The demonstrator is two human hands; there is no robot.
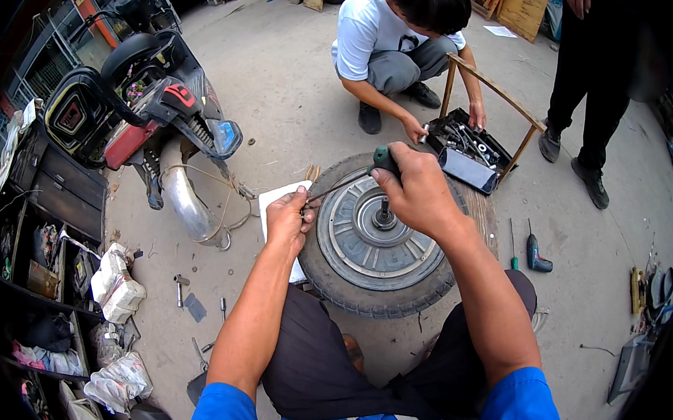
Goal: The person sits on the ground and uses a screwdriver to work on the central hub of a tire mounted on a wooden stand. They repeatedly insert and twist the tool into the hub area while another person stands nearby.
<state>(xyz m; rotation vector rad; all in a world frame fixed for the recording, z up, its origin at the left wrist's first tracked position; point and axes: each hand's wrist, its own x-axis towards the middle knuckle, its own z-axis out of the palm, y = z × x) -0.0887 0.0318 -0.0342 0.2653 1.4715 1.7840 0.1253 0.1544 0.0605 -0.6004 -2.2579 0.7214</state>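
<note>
A scooter wheel (324, 275) with a grey hub and black tyre lies flat between my knees, its axle (385, 215) pointing up. My right hand (418, 186) is wrapped round the green handle of a screwdriver (346, 184), held slantwise above the wheel. The shaft runs down to my left hand (287, 221), whose fingers are pinched at its tip by the tyre's left edge. Whether those fingers also hold some small part is hidden. A white sheet (273, 199) lies partly under my left hand and beside the tyre.
Across the wheel a person (364, 40) squats, hands at a toolbox (455, 132) of sockets with a phone (468, 170) on it. Another person (594, 95) stands right. A power drill (538, 255) lies right; a scooter (156, 104) and cluttered shelves (41, 299) are left.
</note>
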